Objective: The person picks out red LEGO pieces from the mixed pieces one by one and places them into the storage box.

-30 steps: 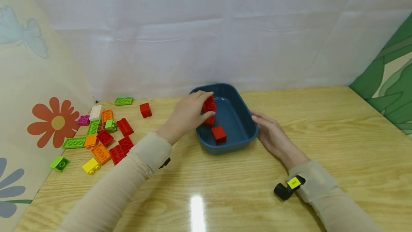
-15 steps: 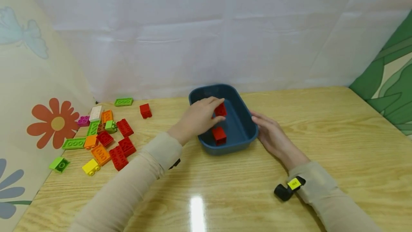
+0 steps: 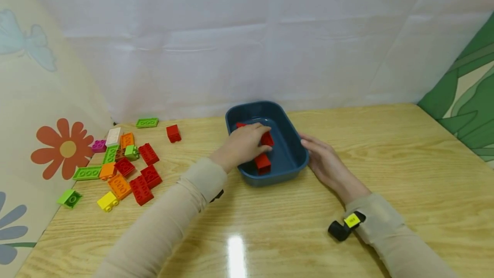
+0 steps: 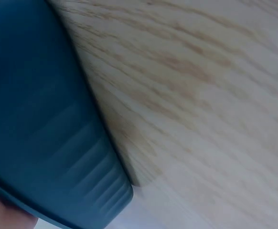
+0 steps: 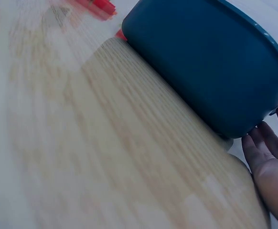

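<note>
One left hand (image 3: 245,143) in pinch on one red brick (image 3: 267,139); right hand (image 3: 328,163) straight-fingered against one bin (image 3: 275,179)

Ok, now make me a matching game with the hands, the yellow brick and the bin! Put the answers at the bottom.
Things:
1. left hand
2. right hand
3. yellow brick
4. bin

Clues:
A. on the table, left of the bin in the head view
B. dark blue
C. fingers and thumb about a red brick
D. at the bin's outer right side

Right pairs: 1-C, 2-D, 3-A, 4-B
</note>
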Motion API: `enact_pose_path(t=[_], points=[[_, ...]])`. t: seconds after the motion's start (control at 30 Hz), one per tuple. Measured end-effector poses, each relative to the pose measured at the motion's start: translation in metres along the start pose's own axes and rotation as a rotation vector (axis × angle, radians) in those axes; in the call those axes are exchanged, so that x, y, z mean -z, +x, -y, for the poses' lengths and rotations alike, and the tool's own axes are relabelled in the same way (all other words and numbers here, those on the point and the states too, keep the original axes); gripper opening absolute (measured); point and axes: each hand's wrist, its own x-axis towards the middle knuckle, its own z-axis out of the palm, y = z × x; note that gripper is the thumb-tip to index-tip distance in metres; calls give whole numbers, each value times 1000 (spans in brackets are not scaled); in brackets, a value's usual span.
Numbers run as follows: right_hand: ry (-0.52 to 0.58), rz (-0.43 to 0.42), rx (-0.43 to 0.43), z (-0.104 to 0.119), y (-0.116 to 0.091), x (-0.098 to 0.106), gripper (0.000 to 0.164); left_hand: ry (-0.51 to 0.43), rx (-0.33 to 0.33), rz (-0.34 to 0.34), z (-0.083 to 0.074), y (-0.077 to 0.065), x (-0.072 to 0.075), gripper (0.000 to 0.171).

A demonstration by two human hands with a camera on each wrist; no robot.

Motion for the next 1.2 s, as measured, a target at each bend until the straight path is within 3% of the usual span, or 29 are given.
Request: enact_pose_path(t=[0.6,1.2], points=[[11,20,17,0,0,-1,28,1,4,44,1,5,-8,47],[17,1,-5,-1,0,1,27,7,30,60,-2,4,-8,47]])
